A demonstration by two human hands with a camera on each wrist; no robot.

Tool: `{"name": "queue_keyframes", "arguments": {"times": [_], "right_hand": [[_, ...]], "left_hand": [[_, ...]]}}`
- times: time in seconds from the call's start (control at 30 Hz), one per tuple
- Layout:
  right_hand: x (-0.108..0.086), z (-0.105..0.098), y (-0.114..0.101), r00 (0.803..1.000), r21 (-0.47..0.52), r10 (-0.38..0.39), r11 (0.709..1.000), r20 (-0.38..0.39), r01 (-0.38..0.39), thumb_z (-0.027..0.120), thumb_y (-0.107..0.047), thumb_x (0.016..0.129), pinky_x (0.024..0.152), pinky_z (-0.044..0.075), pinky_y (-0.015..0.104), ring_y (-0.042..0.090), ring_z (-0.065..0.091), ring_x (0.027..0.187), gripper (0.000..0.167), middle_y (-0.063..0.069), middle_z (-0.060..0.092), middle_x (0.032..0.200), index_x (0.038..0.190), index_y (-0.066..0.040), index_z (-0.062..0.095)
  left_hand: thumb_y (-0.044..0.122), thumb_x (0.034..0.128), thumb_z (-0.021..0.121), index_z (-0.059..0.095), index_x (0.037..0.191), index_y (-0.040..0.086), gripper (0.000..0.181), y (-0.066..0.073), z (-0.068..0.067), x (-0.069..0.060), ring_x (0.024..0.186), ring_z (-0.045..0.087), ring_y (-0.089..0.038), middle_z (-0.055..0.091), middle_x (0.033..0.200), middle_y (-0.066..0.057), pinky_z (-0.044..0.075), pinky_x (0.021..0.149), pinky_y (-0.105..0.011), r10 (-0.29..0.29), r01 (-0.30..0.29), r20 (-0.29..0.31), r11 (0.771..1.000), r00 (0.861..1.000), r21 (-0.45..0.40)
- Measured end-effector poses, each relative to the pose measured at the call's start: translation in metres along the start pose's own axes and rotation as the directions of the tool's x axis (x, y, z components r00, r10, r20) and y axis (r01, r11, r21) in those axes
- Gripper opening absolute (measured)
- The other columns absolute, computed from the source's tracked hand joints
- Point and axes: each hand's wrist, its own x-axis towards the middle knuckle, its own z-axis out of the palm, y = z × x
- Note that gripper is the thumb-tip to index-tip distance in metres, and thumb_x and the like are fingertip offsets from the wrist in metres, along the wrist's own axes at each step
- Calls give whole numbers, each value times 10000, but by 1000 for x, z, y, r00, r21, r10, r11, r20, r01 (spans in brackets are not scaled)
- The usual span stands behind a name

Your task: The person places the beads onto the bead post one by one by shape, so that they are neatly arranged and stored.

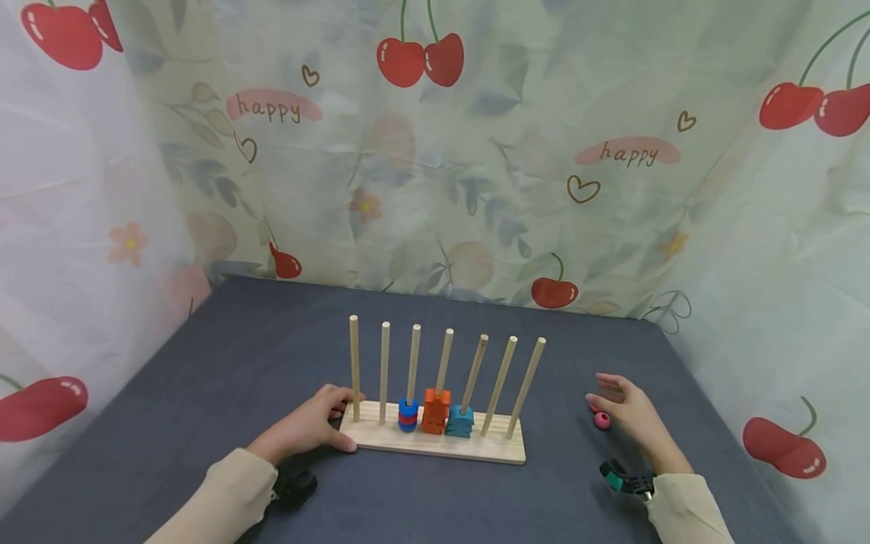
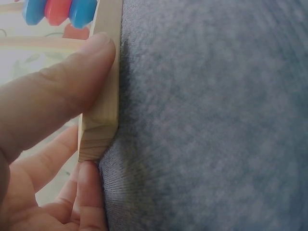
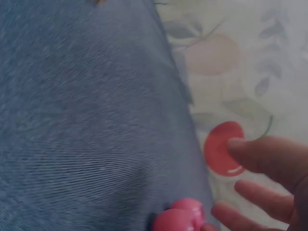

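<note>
A wooden peg board (image 1: pixel 435 449) with several upright pegs stands on the dark cloth. Blue and red beads (image 1: pixel 408 415), orange pieces (image 1: pixel 436 412) and teal pieces (image 1: pixel 460 422) sit on three middle pegs. My left hand (image 1: pixel 309 421) grips the board's left end; in the left wrist view the thumb (image 2: pixel 57 96) presses its front edge and the other fingers lie around its end. Over to the right, my right hand (image 1: pixel 632 412) hovers by pink beads (image 1: pixel 602 420), thumb and fingers apart and nothing held. Its wrist view shows two pink beads (image 3: pixel 175 220) near the fingertips.
Dark grey cloth (image 1: pixel 435 499) covers the table. A cherry-patterned curtain (image 1: pixel 435 151) closes off the back and both sides. Black bands with devices are on both wrists, including the right wristband (image 1: pixel 628 480).
</note>
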Motion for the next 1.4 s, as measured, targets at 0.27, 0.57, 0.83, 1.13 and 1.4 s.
{"name": "queue_keyframes", "arguments": {"times": [0.27,0.57,0.83,1.13,1.4], "right_hand": [[9,10,13,998,-56,42,997,-46,-44,628,-260,935,924,455,530,428,532,1156,547,321,519,1293,1335,79,472],[14,12,13,992,-55,77,995,-100,-83,647,-164,895,649,440,280,127,582,727,383,183,648,970,1170,94,577],[13,11,9,990,-43,56,997,-130,-62,627,-149,907,643,454,277,103,597,736,347,155,668,943,1161,87,596],[6,9,-30,979,52,53,998,-198,-43,605,-306,955,820,523,396,291,631,1021,422,193,602,1203,1265,-21,569],[-13,8,-84,953,132,-66,985,-297,110,626,-505,894,876,509,312,125,632,1038,531,95,642,1212,1258,-119,607]], "left_hand": [[202,636,909,583,1288,126,733,0,1,0,1110,495,-281,453,1169,-110,401,999,-522,-11,11,-10,1000,1000,1],[186,636,908,583,1289,117,733,1,2,-2,1116,497,-287,457,1164,-109,399,1001,-529,7,-7,-11,1000,1000,-1],[194,633,910,588,1284,124,730,2,1,-1,1114,503,-276,463,1157,-99,401,1005,-526,6,-6,-12,1000,1000,3],[196,634,910,587,1284,122,730,2,1,-1,1104,502,-270,462,1152,-99,404,1001,-520,11,-11,-12,1000,1000,7],[207,641,906,582,1288,125,728,0,0,-1,1117,500,-282,457,1168,-106,402,1001,-525,15,-15,-6,1000,1000,2]]}}
